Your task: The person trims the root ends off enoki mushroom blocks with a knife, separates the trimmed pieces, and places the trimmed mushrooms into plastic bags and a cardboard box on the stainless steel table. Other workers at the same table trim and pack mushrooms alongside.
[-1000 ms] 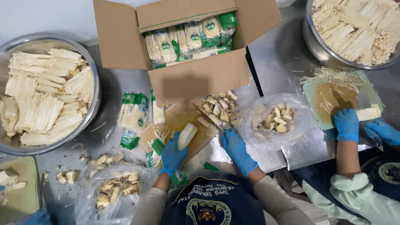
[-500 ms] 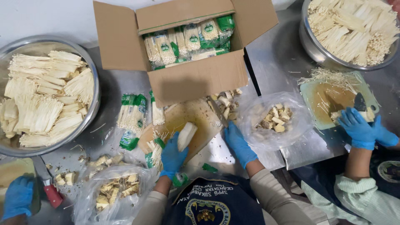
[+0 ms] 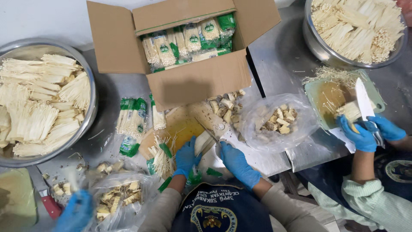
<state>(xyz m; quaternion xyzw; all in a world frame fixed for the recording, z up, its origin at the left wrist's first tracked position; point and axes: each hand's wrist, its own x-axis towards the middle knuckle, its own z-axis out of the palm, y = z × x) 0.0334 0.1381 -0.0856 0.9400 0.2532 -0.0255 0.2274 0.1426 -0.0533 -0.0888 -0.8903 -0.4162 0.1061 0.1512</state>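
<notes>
Since a moment ago, the right hand (image 3: 237,162) now grips a knife (image 3: 209,134), slicing the mushroom bundle (image 3: 201,143) that the left hand (image 3: 186,157) fingers clamp on the cutting board (image 3: 180,124), just below the cardboard box (image 3: 189,51).

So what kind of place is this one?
Probably a group food-prep kitchen: a steel worktable, large metal bowls heaped with enoki mushrooms, a cardboard box of packaged mushrooms, gloved workers trimming on cutting boards.

Head camera looks straight down, close above the worktable (image 3: 279,64)
</notes>
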